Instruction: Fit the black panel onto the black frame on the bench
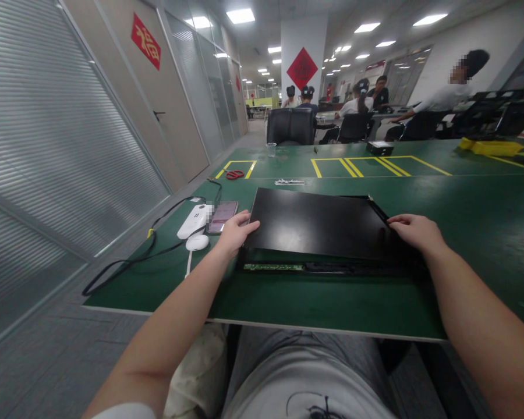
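A flat, glossy black screen panel [317, 224] lies a little askew over a black frame [353, 268] on the green table. Along the frame's near edge shows a narrow green circuit board [274, 267]. My left hand [236, 234] grips the panel's left edge, its thumb on top and the fingers partly hidden. At the right edge, my right hand [415, 230] pinches the panel between thumb and fingers. Part of the frame's far right corner shows beyond the panel.
Left of the panel lie a phone [222, 217], a white power strip [195, 221], a white round-edged case [197, 242] and a black cable [128, 263]. Farther back are red-handled scissors [234, 174], a plastic cup [271, 149] and a black box [379, 148]. People sit beyond the table.
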`<move>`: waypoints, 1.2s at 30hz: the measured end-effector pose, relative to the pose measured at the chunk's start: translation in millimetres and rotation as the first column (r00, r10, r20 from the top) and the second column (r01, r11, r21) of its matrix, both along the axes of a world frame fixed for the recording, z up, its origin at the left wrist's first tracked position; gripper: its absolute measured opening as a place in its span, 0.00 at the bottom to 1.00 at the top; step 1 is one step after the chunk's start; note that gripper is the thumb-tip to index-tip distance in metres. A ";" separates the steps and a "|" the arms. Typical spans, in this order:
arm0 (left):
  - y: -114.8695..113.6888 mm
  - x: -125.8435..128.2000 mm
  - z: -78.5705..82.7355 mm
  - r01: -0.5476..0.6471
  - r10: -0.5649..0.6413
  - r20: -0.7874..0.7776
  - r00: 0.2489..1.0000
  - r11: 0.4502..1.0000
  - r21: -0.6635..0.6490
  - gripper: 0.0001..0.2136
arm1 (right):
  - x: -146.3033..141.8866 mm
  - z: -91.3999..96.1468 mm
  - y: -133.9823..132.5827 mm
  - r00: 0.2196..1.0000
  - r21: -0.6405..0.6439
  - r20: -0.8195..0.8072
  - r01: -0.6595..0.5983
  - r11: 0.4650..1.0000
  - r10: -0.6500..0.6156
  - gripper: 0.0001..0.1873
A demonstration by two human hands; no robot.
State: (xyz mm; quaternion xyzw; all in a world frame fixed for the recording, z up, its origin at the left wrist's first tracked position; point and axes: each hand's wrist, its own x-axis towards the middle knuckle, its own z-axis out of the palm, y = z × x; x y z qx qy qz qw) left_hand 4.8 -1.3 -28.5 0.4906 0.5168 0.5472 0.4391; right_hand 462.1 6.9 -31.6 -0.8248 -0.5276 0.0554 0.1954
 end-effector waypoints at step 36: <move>-2.4 1.5 7.5 0.008 -0.014 0.243 0.970 1.000 0.026 0.24 | -24.9 45.2 -36.8 0.305 0.368 -0.892 0.068 0.927 0.332 0.14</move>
